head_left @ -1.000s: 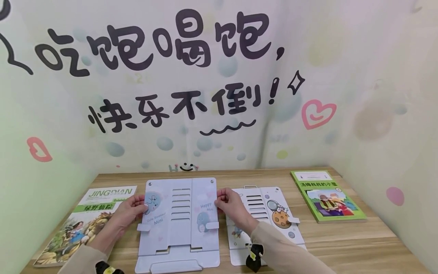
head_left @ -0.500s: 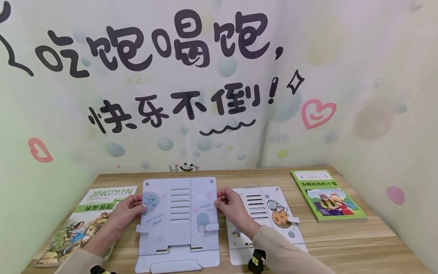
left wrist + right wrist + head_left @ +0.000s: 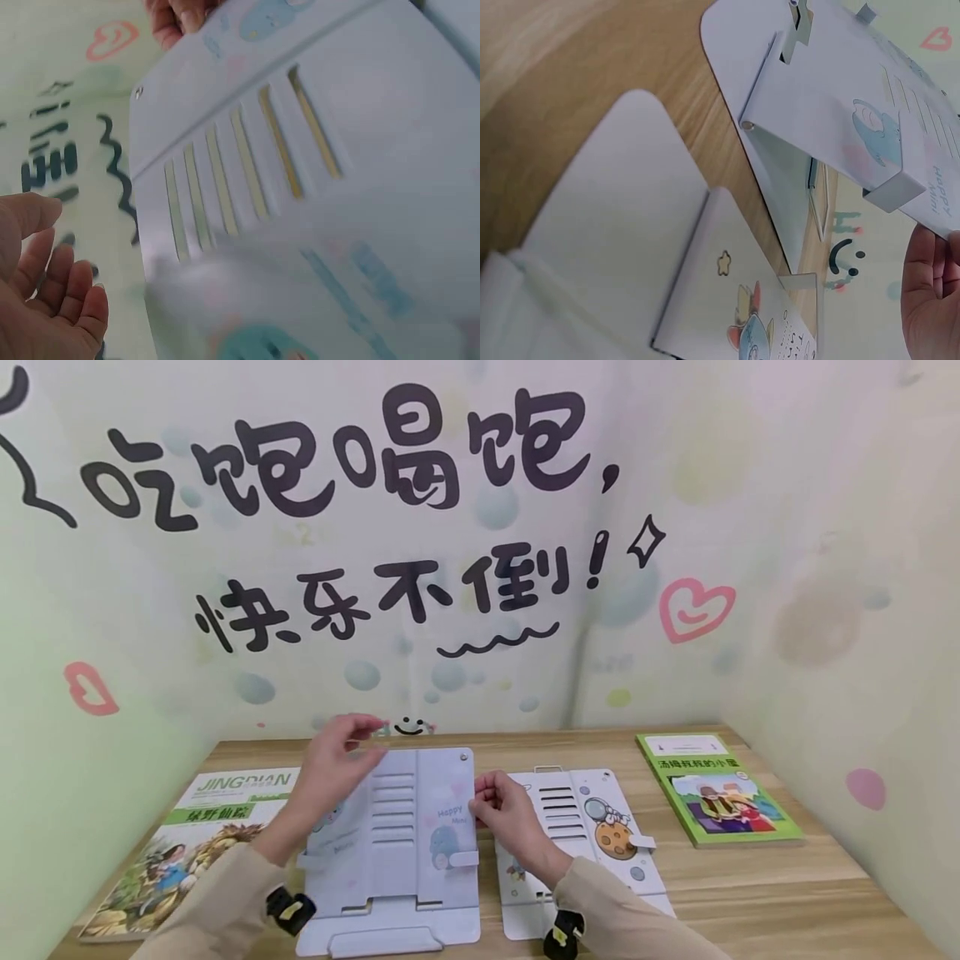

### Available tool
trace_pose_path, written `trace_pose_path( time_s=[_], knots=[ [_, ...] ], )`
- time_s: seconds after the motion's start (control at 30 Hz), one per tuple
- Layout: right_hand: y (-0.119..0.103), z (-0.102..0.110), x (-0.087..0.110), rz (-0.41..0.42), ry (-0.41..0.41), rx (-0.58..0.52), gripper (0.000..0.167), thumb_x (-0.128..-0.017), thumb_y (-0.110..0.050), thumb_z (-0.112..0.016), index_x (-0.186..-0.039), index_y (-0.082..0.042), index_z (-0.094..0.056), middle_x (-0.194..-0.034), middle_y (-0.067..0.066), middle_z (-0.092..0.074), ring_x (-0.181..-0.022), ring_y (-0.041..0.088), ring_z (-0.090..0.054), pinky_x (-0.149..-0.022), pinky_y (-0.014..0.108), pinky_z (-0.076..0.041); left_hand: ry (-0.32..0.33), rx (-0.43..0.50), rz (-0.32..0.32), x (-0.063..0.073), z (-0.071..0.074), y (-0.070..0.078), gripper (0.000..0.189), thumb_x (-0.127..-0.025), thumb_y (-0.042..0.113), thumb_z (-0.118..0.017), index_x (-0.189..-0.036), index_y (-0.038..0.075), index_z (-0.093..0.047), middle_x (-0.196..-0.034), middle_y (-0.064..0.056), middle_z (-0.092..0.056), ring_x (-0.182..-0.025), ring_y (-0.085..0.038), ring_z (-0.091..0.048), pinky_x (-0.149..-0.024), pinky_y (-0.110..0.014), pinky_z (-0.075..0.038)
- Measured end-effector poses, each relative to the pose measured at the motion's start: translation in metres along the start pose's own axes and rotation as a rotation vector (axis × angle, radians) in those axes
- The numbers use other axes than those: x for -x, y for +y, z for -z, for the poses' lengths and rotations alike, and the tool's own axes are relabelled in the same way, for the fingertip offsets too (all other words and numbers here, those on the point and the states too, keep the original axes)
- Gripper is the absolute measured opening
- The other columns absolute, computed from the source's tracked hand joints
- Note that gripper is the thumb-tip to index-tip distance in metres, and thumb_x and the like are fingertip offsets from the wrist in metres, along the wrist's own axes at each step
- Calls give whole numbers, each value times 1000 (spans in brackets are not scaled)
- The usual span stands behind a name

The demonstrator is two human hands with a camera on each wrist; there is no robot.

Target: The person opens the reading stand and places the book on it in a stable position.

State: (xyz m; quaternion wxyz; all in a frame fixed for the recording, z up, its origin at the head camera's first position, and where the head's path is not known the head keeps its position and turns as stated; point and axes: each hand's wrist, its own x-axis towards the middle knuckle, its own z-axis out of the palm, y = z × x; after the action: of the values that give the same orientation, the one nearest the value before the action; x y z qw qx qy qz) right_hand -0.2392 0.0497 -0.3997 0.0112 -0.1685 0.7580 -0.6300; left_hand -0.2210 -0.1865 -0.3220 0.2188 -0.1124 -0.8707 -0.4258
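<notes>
A pale lilac book stand with dinosaur pictures and a row of slots is propped up at a slant at the front centre of the table. My right hand pinches its right edge between thumb and fingers, also visible in the right wrist view. Above its upper left corner is my left hand, raised with fingers loosely bent; in the left wrist view this hand is apart from the panel with nothing in it. The right wrist view shows the tilted panel's underside gap and a wire support behind it.
A white book stand with an astronaut picture lies to the right, partly behind my right forearm. A storybook lies at the left, partly under my left sleeve. A green book lies at the back right. A printed curtain hangs behind the table.
My left hand has let go of the lilac stand's left edge and moved up and right above its top corner. The right hand stays on the right edge.
</notes>
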Motion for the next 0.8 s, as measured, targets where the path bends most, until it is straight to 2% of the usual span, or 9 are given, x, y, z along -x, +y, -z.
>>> trace_pose_path(
  time_s=[0.13,0.23,0.3,0.33,0.47,0.5,0.6,0.8],
  knots=[
    [-3,0,3,5,-8,-30,16,-88,5,-56,-103,6,-53,-85,8,-56,-73,10,-52,-67,35,-57,-72,-52,-83,-12,-22,18,26,-82,4,-69,-107,2,-63,-106,-11,-62,-100,-26,-58,-91,-44,-49],
    [-5,0,5,12,-9,-40,15,-88,5,-56,-103,6,-53,-85,9,-56,-74,11,-52,-68,37,-57,-117,-95,-122,-19,-34,26,25,-82,6,-71,-105,4,-65,-104,-9,-64,-99,-25,-60,-89,-42,-50],
    [-6,1,6,23,-10,-42,15,-87,6,-56,-102,7,-54,-85,10,-56,-74,11,-52,-67,38,-57,-150,-131,-119,-23,-41,29,24,-82,7,-71,-105,6,-66,-104,-7,-65,-99,-25,-60,-90,-42,-49],
    [-6,1,6,32,-11,-43,15,-87,7,-56,-102,7,-54,-85,10,-56,-73,11,-52,-67,38,-57,-165,-147,-122,-24,-44,30,24,-82,8,-71,-105,6,-66,-104,-7,-65,-99,-25,-60,-95,-45,-46],
    [-8,1,8,50,-14,-25,14,-86,8,-56,-100,7,-54,-85,12,-56,-73,11,-52,-66,35,-57,-211,-195,-112,-25,-53,32,15,-83,11,-70,-98,8,-68,-97,-4,-67,-92,-20,-62,-91,-44,-47],
    [-9,2,9,50,-15,-17,14,-86,8,-56,-100,6,-54,-85,12,-56,-73,11,-52,-66,34,-57,-215,-193,-113,-24,-55,31,12,-84,12,-70,-95,9,-68,-94,-3,-67,-88,-18,-62,-90,-42,-48],
    [-11,3,11,58,-18,-10,14,-86,8,-56,-100,6,-54,-86,13,-56,-74,12,-52,-66,33,-57,-210,-182,-135,-22,-58,30,5,-85,14,-69,-86,10,-67,-87,0,-67,-80,-13,-61,-75,-32,-54],
    [-13,4,13,56,-36,-30,15,-86,6,-57,-101,6,-55,-86,13,-58,-74,12,-53,-68,36,-57,-154,-160,-223,-18,-59,25,4,-85,14,-69,-83,13,-66,-83,3,-65,-76,-9,-59,-71,-26,-52]
  ],
)
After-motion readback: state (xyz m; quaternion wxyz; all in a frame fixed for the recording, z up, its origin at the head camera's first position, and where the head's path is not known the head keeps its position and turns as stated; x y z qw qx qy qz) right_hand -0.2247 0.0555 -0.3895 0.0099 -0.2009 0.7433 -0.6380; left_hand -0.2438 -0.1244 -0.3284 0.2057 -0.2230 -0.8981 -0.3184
